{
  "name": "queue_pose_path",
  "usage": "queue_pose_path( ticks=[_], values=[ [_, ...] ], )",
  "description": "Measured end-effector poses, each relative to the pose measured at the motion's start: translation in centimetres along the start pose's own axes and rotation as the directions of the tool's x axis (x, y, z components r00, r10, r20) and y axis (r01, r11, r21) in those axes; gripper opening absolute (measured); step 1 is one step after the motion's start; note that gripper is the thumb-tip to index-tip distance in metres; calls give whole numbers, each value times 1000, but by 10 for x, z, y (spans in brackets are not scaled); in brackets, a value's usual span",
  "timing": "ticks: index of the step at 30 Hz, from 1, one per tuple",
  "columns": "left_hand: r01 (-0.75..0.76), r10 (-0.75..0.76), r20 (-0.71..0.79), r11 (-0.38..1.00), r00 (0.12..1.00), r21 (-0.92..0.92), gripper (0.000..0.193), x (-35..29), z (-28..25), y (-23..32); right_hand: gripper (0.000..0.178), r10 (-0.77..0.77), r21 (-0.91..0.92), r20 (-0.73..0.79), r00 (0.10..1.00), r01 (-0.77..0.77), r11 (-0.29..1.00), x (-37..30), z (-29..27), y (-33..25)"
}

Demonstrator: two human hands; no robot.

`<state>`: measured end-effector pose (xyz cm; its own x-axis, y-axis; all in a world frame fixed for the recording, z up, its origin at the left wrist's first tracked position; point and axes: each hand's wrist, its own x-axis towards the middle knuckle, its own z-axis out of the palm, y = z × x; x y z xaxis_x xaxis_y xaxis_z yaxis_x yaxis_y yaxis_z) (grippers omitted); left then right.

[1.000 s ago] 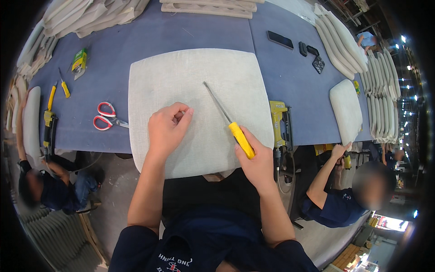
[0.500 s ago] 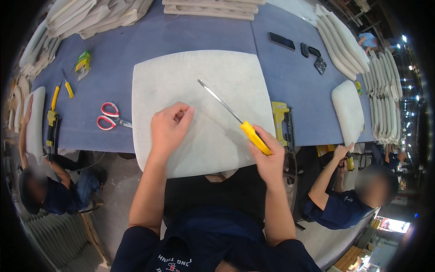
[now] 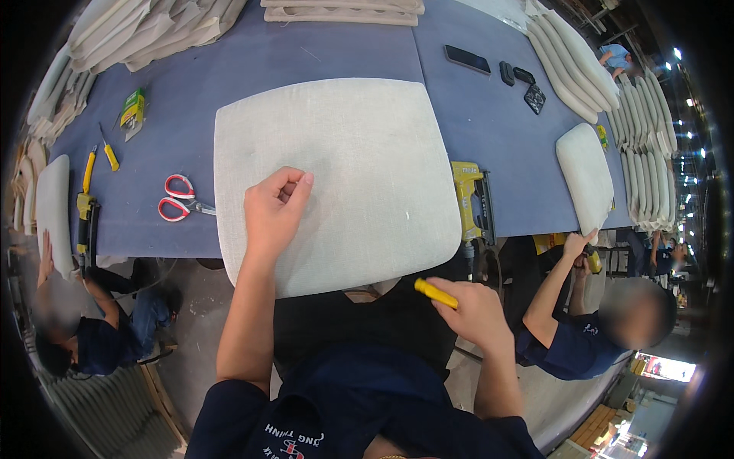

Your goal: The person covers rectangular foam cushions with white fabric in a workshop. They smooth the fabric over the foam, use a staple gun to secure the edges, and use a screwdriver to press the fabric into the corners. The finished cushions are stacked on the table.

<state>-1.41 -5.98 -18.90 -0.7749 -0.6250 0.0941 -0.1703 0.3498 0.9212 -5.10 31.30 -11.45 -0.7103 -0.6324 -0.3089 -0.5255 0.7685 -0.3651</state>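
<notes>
A pale fabric seat cushion (image 3: 344, 153) lies at the table's near edge, partly overhanging it. My left hand (image 3: 277, 206) rests over its left part, fingers curled and thumb pressed in; whatever it may hold is hidden. Off the cushion's near right corner, my right hand (image 3: 478, 310) grips a screwdriver (image 3: 436, 293) by its yellow handle. The metal shaft does not show now. Red-handled scissors (image 3: 177, 197) touch or nearly touch the cushion's left edge, and a yellow staple gun (image 3: 468, 199) lies against its right side.
Another staple gun (image 3: 86, 210), a yellow-handled tool (image 3: 111, 155) and a small green-yellow box (image 3: 132, 111) lie left. A phone (image 3: 467, 59) and black items (image 3: 527, 86) are far right. Fabric stacks (image 3: 153, 30) line the back. Co-workers handle cushions on both sides, one at right (image 3: 585, 177).
My right hand has drawn the screwdriver back off the cushion, down and to the right, and its shaft has gone out of sight. My left hand stays on the cushion, still curled.
</notes>
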Motion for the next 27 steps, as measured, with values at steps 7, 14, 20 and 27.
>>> queue_pose_path(
  ticks=[7,14,20,27],
  values=[
    [-24,24,6,999,1000,25,20,-1,-1,2,43,-21,53,-26,999,23,998,-9,26,-2],
    [-31,30,4,999,1000,39,21,-3,0,3,42,-124,151,435,892,63,987,-16,-10,-2],
    [-38,38,7,998,999,50,21,-3,-2,3,45,-187,649,41,982,116,752,-8,-56,13],
    [-1,1,8,1000,1000,13,20,-1,1,4,37,326,673,-468,822,92,734,46,-32,-4]
  ],
)
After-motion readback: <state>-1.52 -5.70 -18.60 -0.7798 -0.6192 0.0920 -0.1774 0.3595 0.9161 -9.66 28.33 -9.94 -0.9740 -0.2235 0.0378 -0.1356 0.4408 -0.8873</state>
